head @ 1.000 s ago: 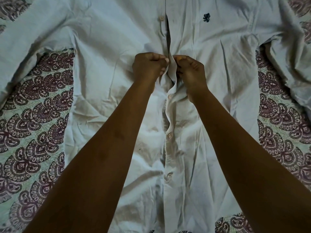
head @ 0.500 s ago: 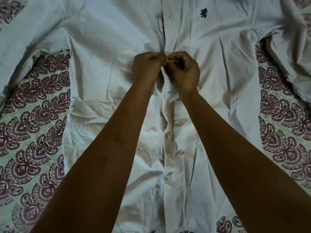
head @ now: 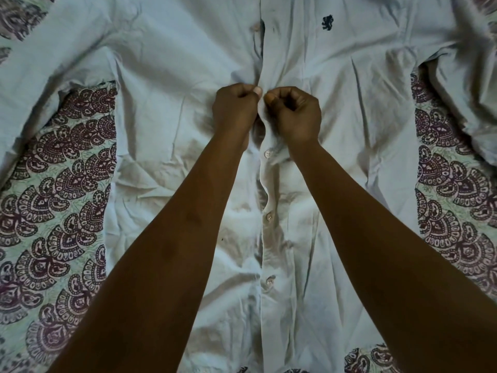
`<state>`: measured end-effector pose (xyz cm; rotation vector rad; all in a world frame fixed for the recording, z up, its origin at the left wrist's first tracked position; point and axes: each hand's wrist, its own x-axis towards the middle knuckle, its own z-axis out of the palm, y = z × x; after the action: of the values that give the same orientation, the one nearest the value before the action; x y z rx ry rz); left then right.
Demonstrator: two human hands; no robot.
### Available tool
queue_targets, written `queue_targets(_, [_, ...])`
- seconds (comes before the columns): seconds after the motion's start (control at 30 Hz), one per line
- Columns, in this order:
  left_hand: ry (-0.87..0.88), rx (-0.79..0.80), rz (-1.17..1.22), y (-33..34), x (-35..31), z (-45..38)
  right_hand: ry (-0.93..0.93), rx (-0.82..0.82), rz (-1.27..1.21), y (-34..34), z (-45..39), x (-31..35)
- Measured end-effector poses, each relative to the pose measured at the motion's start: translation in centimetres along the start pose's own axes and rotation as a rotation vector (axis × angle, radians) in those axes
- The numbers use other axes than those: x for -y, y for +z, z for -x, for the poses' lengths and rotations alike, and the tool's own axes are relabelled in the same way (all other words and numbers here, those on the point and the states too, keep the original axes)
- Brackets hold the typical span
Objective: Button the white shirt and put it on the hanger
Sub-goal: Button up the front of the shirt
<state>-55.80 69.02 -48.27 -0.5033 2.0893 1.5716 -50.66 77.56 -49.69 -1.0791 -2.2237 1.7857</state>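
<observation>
A patterned sheet point(head: 53, 200) shows at the far left, pale green with dark maroon paisley shapes. Over it lies one white shirt point(head: 166, 125), spread front up, with one sleeve point(head: 40, 63) running out to the upper left.

The left hand point(head: 235, 113) sits at the middle of the shirt, fingers curled into a fist, thumb and forefinger pinching the left edge of the front opening. Just beside it, nearly touching, the right hand point(head: 294, 114) is curled the same way and pinches the placket point(head: 265, 184) from the other side. The cloth between the two hands is bunched up; whether a button is between the fingers cannot be made out. Both bare forearms reach up from the bottom corners and come together at the hands.

Four buttons can be counted. One point(head: 255, 27) sits above the hands on the left edge, undone, with the opening gaping a little beside it. Three lie below the hands along the placket, fastened: the first point(head: 267, 154) just under the right wrist, the second point(head: 269, 217) lower, the third point(head: 269, 281) lower again.

To the right of the placket there is one small dark emblem point(head: 327, 22) on the chest. The second sleeve point(head: 462, 84) lies crumpled at the right edge, with more of the sheet showing beneath it.
</observation>
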Motion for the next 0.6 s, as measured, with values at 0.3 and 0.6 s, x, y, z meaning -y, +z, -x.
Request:
queue_targets(0.3, [0.031, 0.005, -0.024, -0.3, 0.3, 0.2, 0.081, 0.179, 0.086, -0.6, -1.0, 1.3])
queue_targets(0.6, [-0.066, 0.101, -0.035, -0.5, -1.1, -0.1, 0.088, 0.048, 0.127, 0.6, 0.0, 1.5])
